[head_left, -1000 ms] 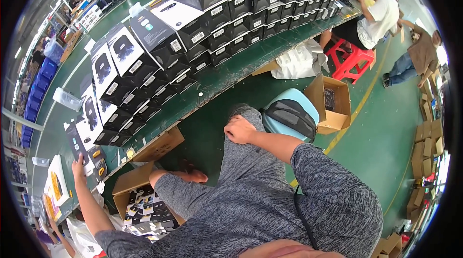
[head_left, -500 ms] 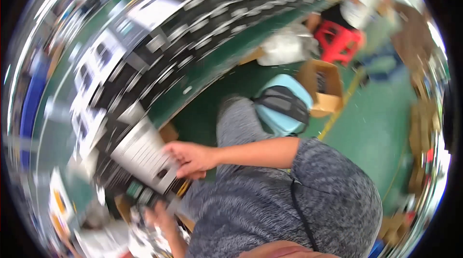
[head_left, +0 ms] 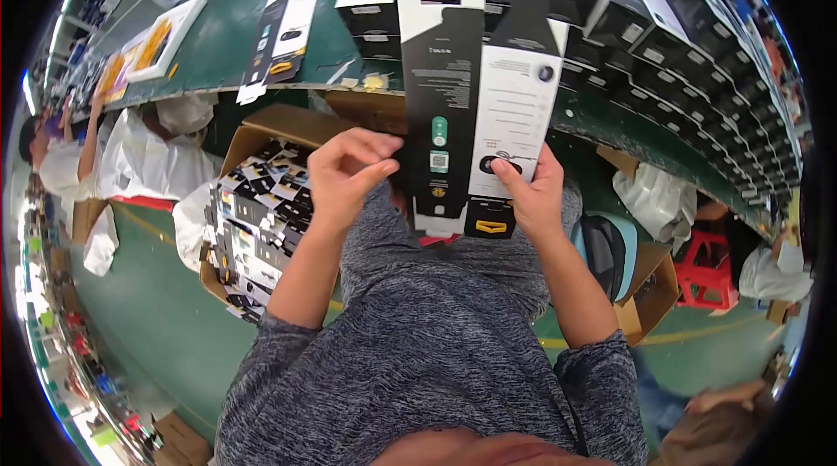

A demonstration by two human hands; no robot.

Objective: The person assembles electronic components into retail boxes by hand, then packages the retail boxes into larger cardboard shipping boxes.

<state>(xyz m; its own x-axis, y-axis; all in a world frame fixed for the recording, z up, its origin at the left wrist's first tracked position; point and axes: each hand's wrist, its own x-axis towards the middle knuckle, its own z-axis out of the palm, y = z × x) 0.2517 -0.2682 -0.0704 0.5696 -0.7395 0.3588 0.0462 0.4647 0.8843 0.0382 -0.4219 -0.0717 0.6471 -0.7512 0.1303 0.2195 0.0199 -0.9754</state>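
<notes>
Upright in front of me is a folding carton, black on one panel and white on the other, its end flaps sticking up. My right hand grips its lower right side, with the thumb on the white panel. At the carton's left edge is my left hand, its fingers bent and thumb brought toward them. Whatever lies between those fingertips is dark and hard to make out; they appear to pinch the edge. Left of my knees, an open cardboard box holds many flat cartons.
Stacked black-and-white boxes line the green workbench. A flat carton and a white tray with yellow pieces lie there too. On the right are a light-blue stool, a cardboard box and a red stool. Co-workers sit nearby.
My view has swung round to face the workbench. My left hand has come up from beside the box of flat cartons to the held carton's left edge. My right hand still holds it, now upright.
</notes>
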